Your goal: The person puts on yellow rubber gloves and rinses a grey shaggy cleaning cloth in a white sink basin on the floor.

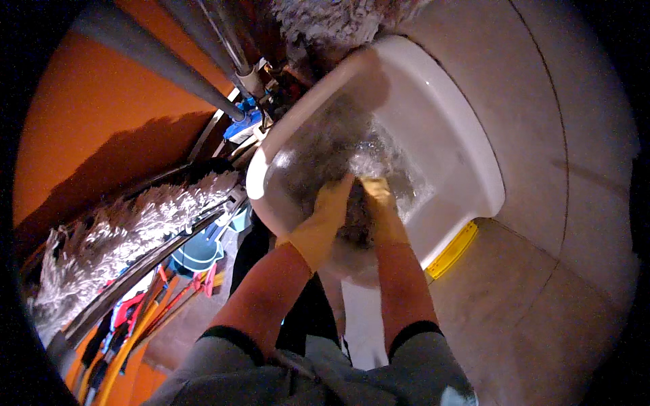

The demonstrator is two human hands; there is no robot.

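Observation:
Both my hands reach down into a deep white utility sink, wearing yellowish rubber gloves that run up the forearms. My left hand and my right hand are close together, low in the basin. Bubbling, splashing water lies just beyond the fingertips. A dark mass shows between the wrists; whether it is cloth or murky water is unclear. Blur and shadow hide the fingers, so any grip cannot be made out.
Grey shaggy mop fringe hangs behind the sink. At left are a blue brush head, a fringed dust mop, a teal bucket and several long handles. A yellow plastic piece sits by the sink's right edge.

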